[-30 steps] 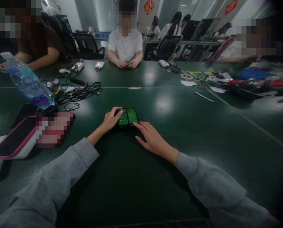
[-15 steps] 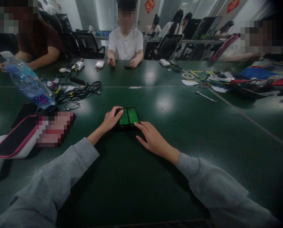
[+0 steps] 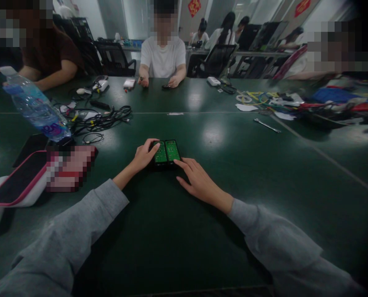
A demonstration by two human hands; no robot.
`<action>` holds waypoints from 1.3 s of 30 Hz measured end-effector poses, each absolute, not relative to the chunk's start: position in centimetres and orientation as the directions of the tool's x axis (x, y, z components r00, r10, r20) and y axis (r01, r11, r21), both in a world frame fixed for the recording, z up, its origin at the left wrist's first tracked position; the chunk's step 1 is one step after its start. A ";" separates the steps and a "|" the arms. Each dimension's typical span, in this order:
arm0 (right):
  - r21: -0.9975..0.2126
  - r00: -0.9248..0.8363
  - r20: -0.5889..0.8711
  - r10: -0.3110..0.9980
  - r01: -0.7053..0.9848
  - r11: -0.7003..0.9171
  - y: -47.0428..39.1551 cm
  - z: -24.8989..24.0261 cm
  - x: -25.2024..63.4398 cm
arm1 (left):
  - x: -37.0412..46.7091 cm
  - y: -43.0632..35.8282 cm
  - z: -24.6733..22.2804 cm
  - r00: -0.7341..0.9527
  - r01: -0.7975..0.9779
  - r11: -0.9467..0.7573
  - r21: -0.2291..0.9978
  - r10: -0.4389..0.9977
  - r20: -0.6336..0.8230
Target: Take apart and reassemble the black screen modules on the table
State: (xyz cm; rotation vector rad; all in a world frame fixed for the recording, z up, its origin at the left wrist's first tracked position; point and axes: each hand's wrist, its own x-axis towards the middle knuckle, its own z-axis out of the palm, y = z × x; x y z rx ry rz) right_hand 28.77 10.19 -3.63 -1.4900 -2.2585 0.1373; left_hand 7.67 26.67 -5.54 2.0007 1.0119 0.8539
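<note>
A small black case (image 3: 167,164) lies on the dark green table, with two green circuit boards (image 3: 172,151) side by side in its frames. My left hand (image 3: 144,156) grips the case's left side, its thumb resting on top at the left board and its fingers round the far edge. At the near right corner, my right hand (image 3: 199,177) touches the case with a fingertip. Its fingers are stretched out and its thumb stands apart, over the table. The underside of the case is hidden.
To the left are a water bottle (image 3: 37,105), a pink-rimmed device (image 3: 18,178) and tangled black cables (image 3: 112,117). A wrench (image 3: 266,125) lies right of centre, before a heap of wires (image 3: 295,101). Across the table sits a person in white (image 3: 163,57).
Both hands and the case stay in place. Across the table, the person's hand on the left of the picture has shifted slightly.
</note>
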 end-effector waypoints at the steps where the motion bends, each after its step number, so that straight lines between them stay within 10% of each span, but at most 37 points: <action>1: -0.314 -0.328 0.296 0.897 0.853 0.416 10.2 -3.7 28.8 | 7.7 26.7 -5.5 0.469 0.370 -0.429 0.824 0.852 0.233; 21: -0.467 -0.270 0.364 0.892 0.775 0.425 10.5 -3.7 29.0 | 7.8 26.8 -5.9 0.439 0.269 -0.396 0.878 0.862 0.254; 28: -0.797 0.188 0.444 0.876 0.528 0.291 12.0 -4.6 30.8 | 7.0 25.4 -5.7 0.295 0.133 -0.358 0.924 0.905 0.308; 34: -0.951 0.648 0.300 0.700 0.259 0.168 14.7 -7.2 35.7 | 4.9 25.4 -6.2 -0.202 -0.009 -0.169 0.985 0.966 0.164; 39: -0.985 0.673 0.166 0.721 0.082 0.151 16.4 -8.5 39.9 | 4.3 26.7 -6.9 -0.144 -0.093 -0.040 0.995 0.989 0.026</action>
